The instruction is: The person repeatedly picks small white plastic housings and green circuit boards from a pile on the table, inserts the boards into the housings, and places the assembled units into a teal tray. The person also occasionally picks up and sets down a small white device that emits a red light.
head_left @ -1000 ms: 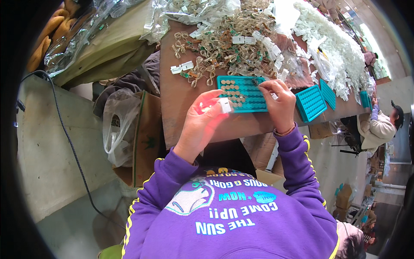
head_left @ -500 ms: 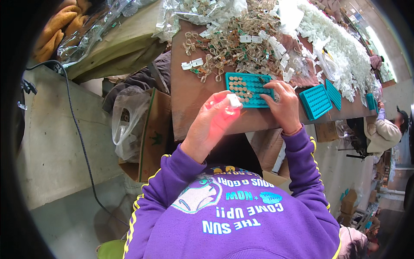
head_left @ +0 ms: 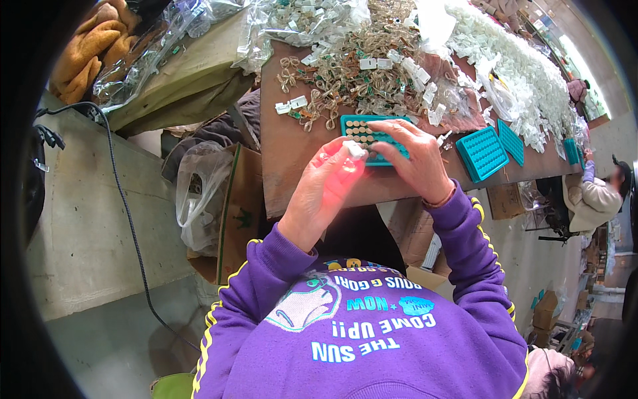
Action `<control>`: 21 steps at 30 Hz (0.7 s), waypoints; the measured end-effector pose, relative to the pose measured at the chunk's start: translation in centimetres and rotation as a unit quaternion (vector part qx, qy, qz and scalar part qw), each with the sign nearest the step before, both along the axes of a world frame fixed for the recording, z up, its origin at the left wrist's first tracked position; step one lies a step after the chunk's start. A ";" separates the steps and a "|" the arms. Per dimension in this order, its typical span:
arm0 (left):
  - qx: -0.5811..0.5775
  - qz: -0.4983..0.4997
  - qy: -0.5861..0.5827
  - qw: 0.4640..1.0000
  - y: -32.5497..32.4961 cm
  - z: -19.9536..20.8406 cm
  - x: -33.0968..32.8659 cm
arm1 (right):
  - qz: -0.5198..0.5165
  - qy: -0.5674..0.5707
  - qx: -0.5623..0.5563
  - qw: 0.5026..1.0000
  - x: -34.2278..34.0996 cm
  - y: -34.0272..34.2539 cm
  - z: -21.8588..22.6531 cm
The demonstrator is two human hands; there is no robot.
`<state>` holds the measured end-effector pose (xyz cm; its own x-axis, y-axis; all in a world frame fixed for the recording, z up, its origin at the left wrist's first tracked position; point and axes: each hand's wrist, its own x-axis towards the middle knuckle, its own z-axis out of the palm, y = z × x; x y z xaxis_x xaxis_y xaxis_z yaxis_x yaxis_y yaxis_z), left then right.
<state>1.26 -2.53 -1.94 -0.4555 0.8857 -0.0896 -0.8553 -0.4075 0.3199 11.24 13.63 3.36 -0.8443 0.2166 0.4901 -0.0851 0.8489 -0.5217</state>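
My left hand [head_left: 318, 188] pinches a small white plastic casing [head_left: 355, 149] between thumb and fingers. Red light glows over its palm and fingertips. My right hand [head_left: 413, 157] reaches over a teal compartment tray [head_left: 385, 161], close to the casing, with its index finger and thumb apart. Whether a tiny part lies at its fingertips I cannot make out. Round, pale, button-like discs [head_left: 357, 126] fill the tray's left compartments; the hand covers much of the rest.
Beyond the tray lies a heap of looped clear cords [head_left: 365, 73] with white casings among them. Stacked teal trays [head_left: 483, 154] sit to the right, before a long pile of whitish plastic pieces [head_left: 515, 86]. A cardboard box [head_left: 238, 213] stands left of the table; another person [head_left: 593, 203] is at far right.
My right hand has moved left across the tray, toward the casing in my left hand. My left hand still grips the casing and has barely shifted.
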 end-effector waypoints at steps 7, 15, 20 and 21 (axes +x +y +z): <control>-0.044 0.007 0.049 0.998 0.6 -0.1 -0.3 | -0.101 -0.007 -0.233 0.967 -0.3 3.5 -3.7; -0.036 -0.011 0.054 0.998 1.8 0.5 -0.1 | -0.088 -0.010 -0.029 0.996 0.1 3.8 -3.3; -0.003 -0.017 0.048 0.999 2.4 0.7 0.0 | -0.080 -0.028 -0.032 0.996 0.2 4.4 -3.3; 0.002 -0.017 0.043 0.999 2.5 0.7 0.0 | -0.055 0.003 -0.020 0.998 0.1 4.6 -3.4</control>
<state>1.25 -0.04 -1.23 -0.4316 0.9008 -0.0476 -0.8382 -0.3810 0.3901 11.39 18.19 0.00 -0.8117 0.3272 0.4838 0.0037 0.8313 -0.5558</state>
